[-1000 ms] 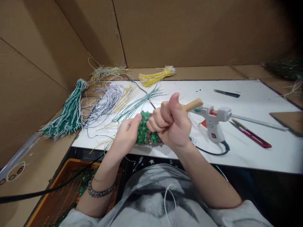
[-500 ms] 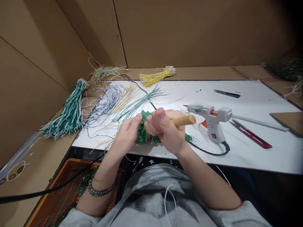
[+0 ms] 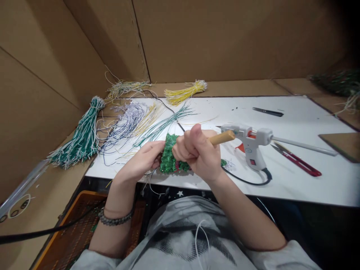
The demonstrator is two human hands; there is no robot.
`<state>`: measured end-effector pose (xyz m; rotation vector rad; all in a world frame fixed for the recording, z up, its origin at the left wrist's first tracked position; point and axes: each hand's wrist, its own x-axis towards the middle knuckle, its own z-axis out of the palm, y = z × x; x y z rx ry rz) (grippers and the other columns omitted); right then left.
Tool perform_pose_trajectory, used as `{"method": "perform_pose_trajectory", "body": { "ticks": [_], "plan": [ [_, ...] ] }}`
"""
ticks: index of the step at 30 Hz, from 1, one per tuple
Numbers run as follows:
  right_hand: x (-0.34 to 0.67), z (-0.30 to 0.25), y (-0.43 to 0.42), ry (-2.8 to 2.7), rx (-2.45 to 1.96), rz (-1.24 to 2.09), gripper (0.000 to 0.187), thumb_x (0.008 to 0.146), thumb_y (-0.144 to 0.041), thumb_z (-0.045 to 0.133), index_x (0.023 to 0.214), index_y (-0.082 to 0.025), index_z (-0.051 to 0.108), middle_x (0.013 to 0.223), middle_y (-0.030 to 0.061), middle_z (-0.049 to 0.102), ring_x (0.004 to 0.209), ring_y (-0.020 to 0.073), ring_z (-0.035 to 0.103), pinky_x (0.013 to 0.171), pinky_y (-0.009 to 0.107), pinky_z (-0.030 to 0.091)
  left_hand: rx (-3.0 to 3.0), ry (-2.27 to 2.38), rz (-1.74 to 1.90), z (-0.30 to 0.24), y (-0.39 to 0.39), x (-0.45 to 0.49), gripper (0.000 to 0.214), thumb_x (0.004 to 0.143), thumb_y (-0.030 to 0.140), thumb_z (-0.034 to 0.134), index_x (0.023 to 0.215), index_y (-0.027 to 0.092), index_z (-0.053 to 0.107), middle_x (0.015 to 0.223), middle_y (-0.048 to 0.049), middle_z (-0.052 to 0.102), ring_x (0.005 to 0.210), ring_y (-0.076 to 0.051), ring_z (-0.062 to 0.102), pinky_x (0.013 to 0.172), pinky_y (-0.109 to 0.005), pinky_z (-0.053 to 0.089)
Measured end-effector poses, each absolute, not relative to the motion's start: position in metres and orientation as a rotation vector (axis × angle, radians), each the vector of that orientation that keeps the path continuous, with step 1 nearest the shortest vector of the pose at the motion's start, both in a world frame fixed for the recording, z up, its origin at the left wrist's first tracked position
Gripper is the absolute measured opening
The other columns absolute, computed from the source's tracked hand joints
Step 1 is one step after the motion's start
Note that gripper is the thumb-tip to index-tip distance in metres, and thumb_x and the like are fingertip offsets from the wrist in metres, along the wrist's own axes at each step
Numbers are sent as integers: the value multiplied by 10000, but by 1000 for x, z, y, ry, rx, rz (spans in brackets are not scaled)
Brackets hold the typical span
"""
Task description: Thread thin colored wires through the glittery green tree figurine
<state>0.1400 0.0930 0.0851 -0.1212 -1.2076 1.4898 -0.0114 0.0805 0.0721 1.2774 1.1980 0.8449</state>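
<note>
My right grip (image 3: 200, 152) clenched round wooden handle (image 3: 224, 138); far end hidden. My left grip (image 3: 144, 155) at left edge of green tinsel piece (image 3: 168, 155), near front of desk (image 3: 295, 187); cannot tell whether pinching. Steady piece; keep left grip clear of hidden end.

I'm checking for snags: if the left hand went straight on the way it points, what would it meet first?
Probably the green glittery decoration, just ahead of the left hand; depth leaves actual contact unclear.
</note>
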Motion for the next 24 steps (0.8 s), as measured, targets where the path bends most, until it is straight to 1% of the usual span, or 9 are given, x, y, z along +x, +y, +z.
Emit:
{"method": "perform_pose_trajectory", "body": {
  "ticks": [2, 4, 7, 9, 12, 15, 18, 21, 24],
  "plan": [
    [140, 83, 94, -1218, -107, 1467, 676, 901, -554, 626, 465, -184, 266, 436, -80, 204, 369, 42, 201, 388, 243, 176, 1315, 1159, 796, 71, 81, -17, 381, 882, 470, 582, 641, 194, 480, 508, 70, 347, 445, -67, 268, 423, -199, 185],
    [142, 78, 95, -1239, -80, 1411, 661, 926, -548, 590, 471, -192, 270, 439, -78, 216, 377, 52, 217, 400, 252, 189, 1332, 1108, 756, 72, 82, -19, 371, 848, 469, 646, 656, 180, 518, 510, 68, 375, 450, -60, 272, 429, -195, 187],
    [145, 69, 95, -1333, -90, 1261, 613, 972, -524, 520, 490, -205, 319, 465, -66, 265, 425, 74, 283, 439, 267, 220, 1333, 1012, 716, 76, 83, -17, 354, 781, 435, 733, 651, 163, 547, 519, 70, 388, 453, -47, 246, 425, -196, 174],
    [146, 66, 94, -1440, -110, 1153, 591, 978, -505, 519, 501, -207, 336, 488, -57, 293, 457, 81, 318, 460, 269, 230, 1316, 976, 725, 78, 83, -14, 350, 738, 409, 771, 634, 161, 546, 513, 77, 373, 453, -42, 236, 420, -192, 176],
    [146, 64, 92, -1525, -123, 1052, 575, 975, -472, 536, 513, -205, 324, 504, -54, 298, 470, 77, 316, 472, 264, 223, 1310, 980, 760, 79, 84, -13, 308, 707, 358, 789, 643, 160, 562, 518, 79, 385, 461, -42, 271, 426, -181, 213],
    [145, 63, 91, -1446, -146, 1080, 564, 978, -460, 532, 521, -205, 322, 501, -56, 288, 461, 78, 279, 460, 265, 202, 1319, 996, 730, 74, 85, -17, 205, 743, 310, 758, 723, 156, 624, 500, 82, 415, 436, -39, 293, 418, -178, 215],
    [147, 61, 92, -1424, -145, 1145, 548, 1009, -448, 466, 531, -206, 350, 515, -44, 330, 477, 90, 304, 470, 273, 221, 1309, 993, 717, 68, 86, -18, 144, 769, 279, 738, 801, 157, 669, 446, 101, 387, 386, -29, 268, 401, -178, 195],
    [149, 58, 93, -1427, -149, 1183, 546, 1024, -452, 425, 539, -205, 383, 524, -34, 369, 489, 98, 345, 478, 276, 241, 1301, 1001, 740, 66, 88, -16, 151, 754, 285, 750, 801, 157, 685, 428, 104, 385, 366, -25, 263, 382, -174, 178],
    [149, 59, 92, -1376, -148, 1242, 558, 1001, -498, 466, 533, -202, 395, 515, -39, 366, 470, 94, 343, 464, 274, 236, 1302, 1003, 746, 65, 89, -14, 159, 752, 296, 748, 787, 151, 693, 418, 102, 392, 358, -25, 265, 369, -169, 176]
  ]
}}
